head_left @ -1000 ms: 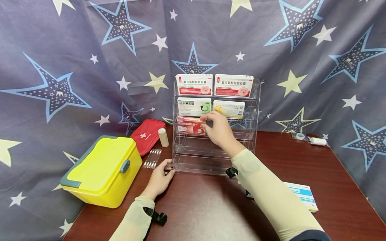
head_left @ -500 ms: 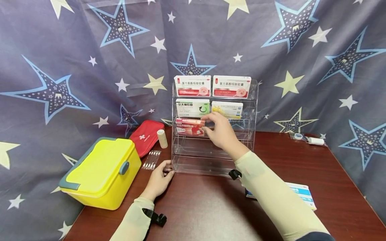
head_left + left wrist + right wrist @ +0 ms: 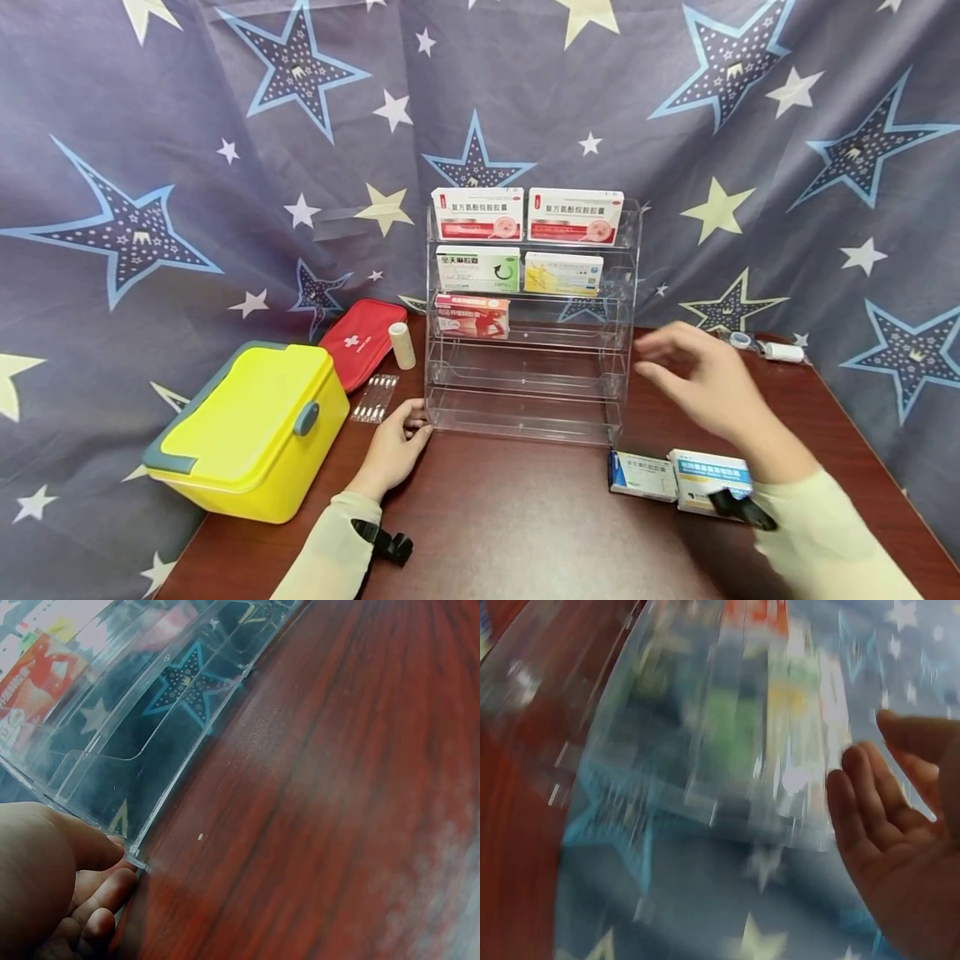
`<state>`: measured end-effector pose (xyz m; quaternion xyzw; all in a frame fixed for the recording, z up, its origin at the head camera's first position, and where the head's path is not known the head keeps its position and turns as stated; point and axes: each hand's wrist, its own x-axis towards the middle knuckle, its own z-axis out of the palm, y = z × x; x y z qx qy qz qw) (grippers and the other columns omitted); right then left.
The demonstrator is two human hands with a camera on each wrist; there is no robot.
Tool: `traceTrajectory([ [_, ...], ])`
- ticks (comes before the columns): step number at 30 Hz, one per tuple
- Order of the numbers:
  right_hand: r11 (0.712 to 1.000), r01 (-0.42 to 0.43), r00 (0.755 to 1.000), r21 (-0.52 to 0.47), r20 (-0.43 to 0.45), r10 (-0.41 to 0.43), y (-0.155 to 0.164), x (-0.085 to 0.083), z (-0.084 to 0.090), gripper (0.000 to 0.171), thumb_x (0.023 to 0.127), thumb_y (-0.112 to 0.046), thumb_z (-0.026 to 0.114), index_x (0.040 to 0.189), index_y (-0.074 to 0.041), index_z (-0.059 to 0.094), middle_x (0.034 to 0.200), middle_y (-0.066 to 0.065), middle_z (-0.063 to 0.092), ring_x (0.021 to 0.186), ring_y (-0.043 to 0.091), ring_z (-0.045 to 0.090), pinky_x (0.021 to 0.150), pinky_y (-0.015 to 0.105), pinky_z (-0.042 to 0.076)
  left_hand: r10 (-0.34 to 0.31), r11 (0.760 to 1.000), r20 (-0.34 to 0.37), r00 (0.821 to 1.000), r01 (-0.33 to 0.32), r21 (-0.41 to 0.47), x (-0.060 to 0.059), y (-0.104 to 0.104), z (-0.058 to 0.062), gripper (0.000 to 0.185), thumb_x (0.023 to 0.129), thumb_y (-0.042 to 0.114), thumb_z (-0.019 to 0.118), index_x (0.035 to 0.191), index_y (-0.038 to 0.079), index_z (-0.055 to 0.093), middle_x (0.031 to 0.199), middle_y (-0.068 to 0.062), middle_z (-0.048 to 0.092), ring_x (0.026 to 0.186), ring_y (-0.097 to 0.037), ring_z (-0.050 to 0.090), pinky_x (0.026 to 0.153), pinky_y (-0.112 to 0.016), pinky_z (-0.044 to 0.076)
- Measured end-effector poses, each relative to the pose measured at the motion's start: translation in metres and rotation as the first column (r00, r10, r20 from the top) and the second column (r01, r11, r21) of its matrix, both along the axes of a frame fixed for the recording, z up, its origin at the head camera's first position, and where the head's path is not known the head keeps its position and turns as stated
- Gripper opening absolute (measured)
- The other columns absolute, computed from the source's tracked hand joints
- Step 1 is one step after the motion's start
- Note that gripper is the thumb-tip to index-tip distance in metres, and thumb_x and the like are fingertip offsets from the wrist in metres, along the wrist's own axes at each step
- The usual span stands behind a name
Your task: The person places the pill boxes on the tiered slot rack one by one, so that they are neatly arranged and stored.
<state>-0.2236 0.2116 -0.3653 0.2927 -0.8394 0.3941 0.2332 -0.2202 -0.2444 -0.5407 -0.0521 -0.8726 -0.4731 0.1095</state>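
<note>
A clear stepped display rack (image 3: 525, 385) stands on the table. My left hand (image 3: 393, 447) grips its lower left front corner, thumb and curled fingers at the edge in the left wrist view. Two red-and-white medicine boxes (image 3: 477, 215) fill the top tier. Below them sit a green-and-white box (image 3: 478, 269) and a yellow-and-white box (image 3: 563, 274). A red ibuprofen-style box (image 3: 472, 317) leans at the left of the third tier. Right of the rack, my right hand (image 3: 701, 383) hangs in the air with nothing in it, fingers loosely bent; its wrist view is blurred.
Two blue-and-white medicine boxes (image 3: 711, 481) lie side by side at the right front, partly under the right wrist. A yellow case (image 3: 251, 429), red first-aid pouch (image 3: 367, 342), bandage roll (image 3: 402, 346) and swab pack (image 3: 375, 398) are at the left. Small wrapped rolls (image 3: 782, 352) lie back right.
My right hand has let go of the red box, which stays on the third tier, and has moved right and down off the rack. The left hand stays at the corner.
</note>
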Motion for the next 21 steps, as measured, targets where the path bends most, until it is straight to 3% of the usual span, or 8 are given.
traceTrajectory([
  [5, 0.993, 0.081, 0.98, 0.09, 0.172, -0.096, 0.079, 0.025, -0.034, 0.037, 0.085, -0.005, 0.087, 0.115, -0.022, 0.075, 0.106, -0.008, 0.073, 0.092, 0.003, 0.069, 0.08, 0.013, 0.051, 0.003, 1.0, 0.009, 1.0, -0.002, -0.007, -0.001, 0.0, 0.001, 0.038, 0.095, 0.002, 0.074, 0.132, 0.007, 0.065, 0.11, -0.006, 0.073, 0.103, -0.022, 0.069, 0.086, -0.036, 0.054],
  [9, 0.979, 0.121, 0.929, 0.166, 0.328, -0.171, 0.135, 0.037, -0.07, 0.04, 0.089, -0.014, 0.086, 0.125, -0.017, 0.07, 0.116, -0.01, 0.071, 0.098, -0.001, 0.069, 0.077, 0.016, 0.054, 0.001, 1.0, 0.007, 1.0, -0.001, -0.011, -0.001, 0.0, 0.002, 0.038, 0.096, 0.003, 0.073, 0.132, 0.006, 0.065, 0.111, -0.006, 0.073, 0.103, -0.022, 0.069, 0.085, -0.034, 0.054],
  [11, 0.974, 0.124, 0.892, 0.19, 0.408, -0.193, 0.156, 0.041, -0.086, 0.044, 0.09, -0.018, 0.085, 0.131, -0.013, 0.068, 0.121, -0.005, 0.071, 0.1, 0.0, 0.069, 0.075, 0.019, 0.055, 0.003, 1.0, 0.014, 1.0, -0.002, -0.012, -0.001, 0.001, 0.002, 0.038, 0.096, 0.003, 0.073, 0.133, 0.006, 0.065, 0.111, -0.006, 0.073, 0.104, -0.022, 0.069, 0.085, -0.033, 0.053],
  [14, 0.97, 0.112, 0.849, 0.217, 0.486, -0.207, 0.175, 0.043, -0.105, 0.051, 0.092, -0.02, 0.083, 0.137, -0.007, 0.064, 0.126, 0.009, 0.071, 0.101, 0.002, 0.068, 0.073, 0.022, 0.055, 0.004, 1.0, 0.033, 0.999, -0.004, -0.011, 0.0, 0.001, 0.002, 0.037, 0.097, 0.004, 0.073, 0.133, 0.007, 0.064, 0.112, -0.006, 0.073, 0.105, -0.02, 0.068, 0.086, -0.033, 0.053],
  [16, 0.972, 0.102, 0.833, 0.211, 0.515, -0.2, 0.182, 0.044, -0.116, 0.053, 0.092, -0.02, 0.083, 0.138, -0.004, 0.063, 0.125, 0.016, 0.07, 0.1, 0.004, 0.068, 0.073, 0.024, 0.055, 0.001, 1.0, 0.034, 0.999, -0.001, -0.011, 0.0, 0.001, 0.002, 0.037, 0.097, 0.005, 0.073, 0.133, 0.007, 0.064, 0.112, -0.006, 0.073, 0.105, -0.02, 0.068, 0.086, -0.033, 0.053],
  [21, 0.98, 0.029, 0.829, 0.199, 0.542, -0.134, 0.187, 0.041, -0.133, 0.054, 0.091, -0.018, 0.084, 0.137, -0.001, 0.063, 0.12, 0.014, 0.071, 0.094, 0.006, 0.067, 0.072, 0.026, 0.055, -0.004, 1.0, 0.012, 1.0, 0.004, -0.017, 0.001, 0.001, 0.003, 0.038, 0.096, 0.005, 0.073, 0.133, 0.007, 0.065, 0.111, -0.005, 0.073, 0.104, -0.022, 0.069, 0.084, -0.033, 0.053],
])
